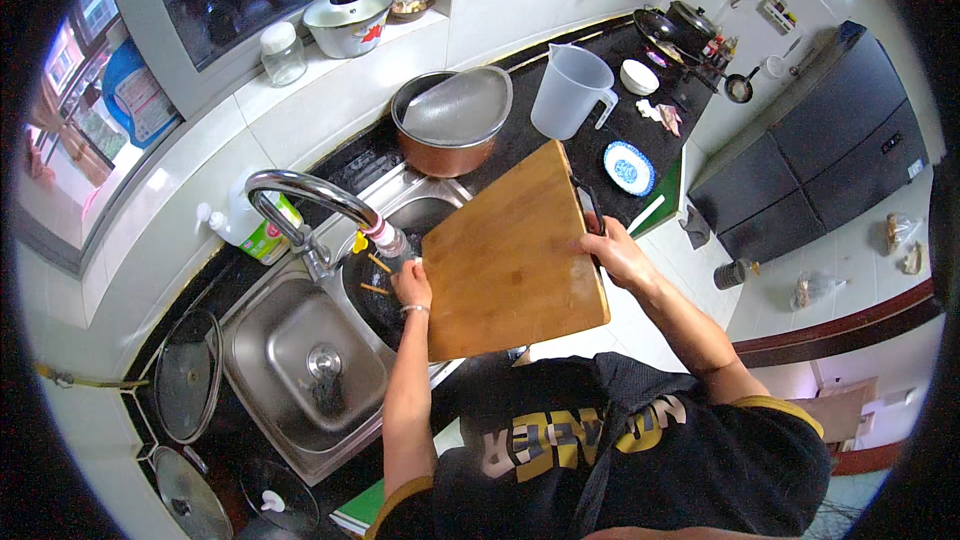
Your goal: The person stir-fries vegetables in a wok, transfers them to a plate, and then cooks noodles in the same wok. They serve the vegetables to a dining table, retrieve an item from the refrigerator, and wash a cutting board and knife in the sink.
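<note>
A wooden cutting board (510, 262) is held tilted over the right-hand basin and the sink's front edge. My right hand (619, 251) grips its right edge by the dark handle, thumb on the board's face. At the board's left edge is my left hand (412, 285), close under the spout of the chrome faucet (322, 187); whether its fingers grip the board or something else is hidden. Below, a dark pan (367, 292) and light wooden sticks (373, 288) show in the basin. Running water cannot be made out clearly.
The left basin (300, 360) adjoins. Behind stand a copper-coloured pot (450, 154) with a strainer (461, 109), a plastic measuring jug (571, 90) and a blue-and-white dish (629, 168). A detergent bottle (262, 229) stands behind the faucet; glass lids (187, 375) lean at the left.
</note>
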The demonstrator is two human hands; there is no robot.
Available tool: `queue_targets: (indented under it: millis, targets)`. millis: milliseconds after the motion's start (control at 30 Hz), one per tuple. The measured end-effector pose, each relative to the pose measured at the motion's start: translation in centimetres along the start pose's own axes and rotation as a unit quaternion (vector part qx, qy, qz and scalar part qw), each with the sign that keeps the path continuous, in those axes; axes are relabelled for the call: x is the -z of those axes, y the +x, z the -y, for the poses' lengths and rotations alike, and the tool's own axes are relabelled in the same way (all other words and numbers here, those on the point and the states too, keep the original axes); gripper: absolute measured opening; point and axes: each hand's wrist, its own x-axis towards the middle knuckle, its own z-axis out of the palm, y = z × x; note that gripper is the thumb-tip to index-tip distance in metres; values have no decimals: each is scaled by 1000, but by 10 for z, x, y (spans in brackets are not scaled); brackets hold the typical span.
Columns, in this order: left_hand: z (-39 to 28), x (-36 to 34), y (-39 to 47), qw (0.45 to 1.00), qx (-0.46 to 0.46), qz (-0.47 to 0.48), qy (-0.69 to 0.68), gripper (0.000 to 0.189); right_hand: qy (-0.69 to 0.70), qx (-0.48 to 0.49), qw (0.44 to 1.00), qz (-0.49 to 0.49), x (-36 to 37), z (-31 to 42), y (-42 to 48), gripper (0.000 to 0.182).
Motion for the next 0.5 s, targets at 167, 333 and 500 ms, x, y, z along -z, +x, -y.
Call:
queue_targets:
  millis: [167,333,500]
  targets:
    - [29,-1,6,960,142,127,-206,28,-6,-12,1000,13,-2,3,-3,32]
    - [3,6,-3,987,41,-98,-125,24,-20,8,1000,21,2,32,-19,43]
    - [-61,27,-6,961,-49,-113,-248,24,-112,5,993,37,1,32,-13,43]
